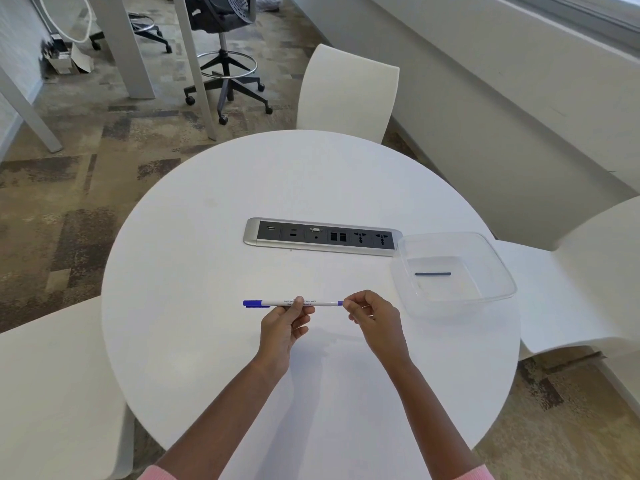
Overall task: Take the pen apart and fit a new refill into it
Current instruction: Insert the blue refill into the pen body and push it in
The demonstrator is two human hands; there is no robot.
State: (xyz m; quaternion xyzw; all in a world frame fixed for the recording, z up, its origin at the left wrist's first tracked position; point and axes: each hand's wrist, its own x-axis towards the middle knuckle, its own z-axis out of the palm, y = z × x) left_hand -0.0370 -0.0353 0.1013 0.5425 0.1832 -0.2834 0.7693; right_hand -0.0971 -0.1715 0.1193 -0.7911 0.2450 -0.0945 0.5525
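Observation:
A white pen (322, 302) with a blue cap at its left end is held level above the round white table (214, 258). My left hand (282, 329) pinches the barrel near its middle. My right hand (372, 318) pinches the blue plug at the pen's right end with thumb and fingertips. A short dark refill (433, 274) lies inside a clear plastic container (498, 268) at the table's right edge, apart from both hands.
A silver and black socket strip (323, 236) is set into the table's middle, beyond the pen. White chairs stand at the far side (348, 91), at the right (588, 271) and at the near left (52, 393).

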